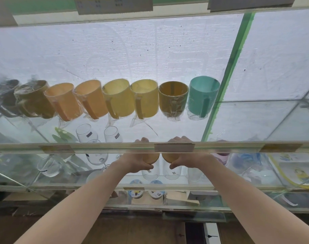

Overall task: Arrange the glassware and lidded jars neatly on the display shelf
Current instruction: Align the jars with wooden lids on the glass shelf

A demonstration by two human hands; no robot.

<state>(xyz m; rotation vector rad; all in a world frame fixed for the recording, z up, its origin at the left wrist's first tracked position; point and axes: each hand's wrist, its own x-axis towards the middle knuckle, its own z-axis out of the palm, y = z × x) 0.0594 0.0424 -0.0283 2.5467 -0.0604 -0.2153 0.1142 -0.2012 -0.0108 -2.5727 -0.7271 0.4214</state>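
Observation:
Two clear glass jars with tan wooden lids stand side by side on the glass display shelf (238, 186). My left hand (138, 162) grips the lid of the left jar (150, 174). The right jar (172, 173) is held the same way by my right hand (184, 158), fingers curled over its lid. A shelf edge strip (115, 147) crosses in front and hides part of both hands. Stemless glasses (97, 156) stand to the left of the jars; another clear glass (49, 167) sits further left.
A row of plastic-wrapped mugs, brown through orange and yellow to a teal mug (203, 97), lines the shelf above. A green upright (225, 76) runs at the right. Printed trays (294, 171) lie at the right of my shelf. Small patterned cups (136, 192) sit below.

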